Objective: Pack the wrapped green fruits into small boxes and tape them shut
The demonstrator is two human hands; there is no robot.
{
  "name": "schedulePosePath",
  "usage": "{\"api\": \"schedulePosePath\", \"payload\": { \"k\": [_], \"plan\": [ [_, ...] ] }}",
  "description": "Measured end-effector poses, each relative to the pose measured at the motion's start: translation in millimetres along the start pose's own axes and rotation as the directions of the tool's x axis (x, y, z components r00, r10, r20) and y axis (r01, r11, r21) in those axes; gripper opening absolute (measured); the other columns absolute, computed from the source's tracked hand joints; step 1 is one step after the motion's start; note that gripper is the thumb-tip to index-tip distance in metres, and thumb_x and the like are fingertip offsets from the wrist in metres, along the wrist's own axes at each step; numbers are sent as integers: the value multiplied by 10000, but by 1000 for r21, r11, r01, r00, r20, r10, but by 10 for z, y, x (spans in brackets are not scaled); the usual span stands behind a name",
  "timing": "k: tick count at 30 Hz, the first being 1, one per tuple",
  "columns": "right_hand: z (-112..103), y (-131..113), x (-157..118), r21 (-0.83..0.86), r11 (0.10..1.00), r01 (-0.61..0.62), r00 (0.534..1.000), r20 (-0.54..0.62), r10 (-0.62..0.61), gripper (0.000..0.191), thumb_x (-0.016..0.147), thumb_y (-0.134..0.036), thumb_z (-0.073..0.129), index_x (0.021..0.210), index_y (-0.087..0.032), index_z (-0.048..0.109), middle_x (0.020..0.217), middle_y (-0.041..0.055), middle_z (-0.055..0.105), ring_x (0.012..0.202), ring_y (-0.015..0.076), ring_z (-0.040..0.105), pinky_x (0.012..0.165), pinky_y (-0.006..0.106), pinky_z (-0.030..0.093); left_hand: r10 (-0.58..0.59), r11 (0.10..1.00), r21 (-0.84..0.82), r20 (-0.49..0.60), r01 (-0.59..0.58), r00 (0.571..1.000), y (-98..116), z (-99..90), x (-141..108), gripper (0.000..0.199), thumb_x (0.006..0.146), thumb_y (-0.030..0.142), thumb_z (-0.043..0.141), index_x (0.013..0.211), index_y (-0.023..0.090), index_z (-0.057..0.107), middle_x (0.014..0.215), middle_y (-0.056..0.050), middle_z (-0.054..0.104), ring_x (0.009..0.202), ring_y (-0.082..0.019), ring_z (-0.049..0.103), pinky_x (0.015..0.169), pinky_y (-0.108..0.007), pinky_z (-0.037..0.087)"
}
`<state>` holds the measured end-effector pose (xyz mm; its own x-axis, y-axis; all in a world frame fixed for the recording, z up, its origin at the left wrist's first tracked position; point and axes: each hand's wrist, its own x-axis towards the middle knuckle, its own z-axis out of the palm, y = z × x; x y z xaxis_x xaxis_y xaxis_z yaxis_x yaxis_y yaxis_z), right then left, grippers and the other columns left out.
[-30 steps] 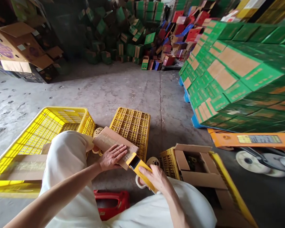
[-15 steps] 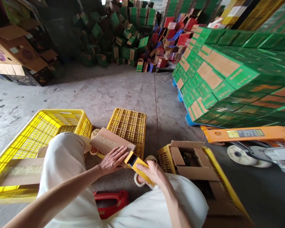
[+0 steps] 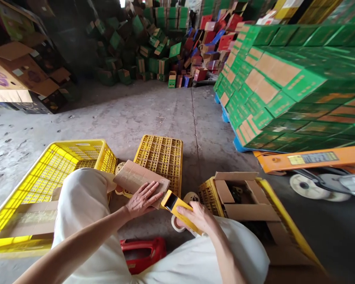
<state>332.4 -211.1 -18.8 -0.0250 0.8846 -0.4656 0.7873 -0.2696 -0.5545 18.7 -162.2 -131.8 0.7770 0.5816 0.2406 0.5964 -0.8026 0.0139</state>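
A closed cardboard box point(image 3: 133, 176) lies tilted on an upturned yellow crate point(image 3: 159, 156), with clear tape along it. My left hand point(image 3: 143, 200) rests on the box's right part, fingers spread flat. In my right hand point(image 3: 195, 215) is a yellow tool point(image 3: 182, 211) with a dark opening at its front end. That front end is close to the box's right end; whether they touch I cannot tell. Below my hands, between my legs, sits a red plastic object point(image 3: 144, 254).
At the left stands a yellow crate point(image 3: 99, 157) with cardboard inside. Open cartons point(image 3: 248, 213) fill a yellow crate at the right. Farther off are stacked green boxes point(image 3: 284, 90), an orange pallet jack point(image 3: 316, 157) and piled loose boxes point(image 3: 162, 51).
The yellow tool and my right hand have moved slightly right and down in view. My left hand stays on the box. The whole view has shifted a little.
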Motion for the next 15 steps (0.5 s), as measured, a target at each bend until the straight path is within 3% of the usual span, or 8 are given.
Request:
{"api": "schedulePosePath", "payload": {
  "k": [6,15],
  "plan": [
    [38,23,32,-12,999,-37,999,36,38,365,959,-563,689,870,-209,668,964,191,783,961,371,753,791,431,499,22,998,-59,10,-22,1000,136,38,117,817,981,450,769,1678,177,442,1778,-200,358,1657,-365,356,1327,-571,361],
    [-10,8,-15,23,999,-29,998,53,28,359,974,-556,692,840,-223,677,934,152,786,932,332,755,769,394,503,79,996,-43,-8,-79,997,114,88,113,889,1050,525,651,1750,122,282,1780,-204,335,1663,-336,348,1351,-535,327]
  ]
}}
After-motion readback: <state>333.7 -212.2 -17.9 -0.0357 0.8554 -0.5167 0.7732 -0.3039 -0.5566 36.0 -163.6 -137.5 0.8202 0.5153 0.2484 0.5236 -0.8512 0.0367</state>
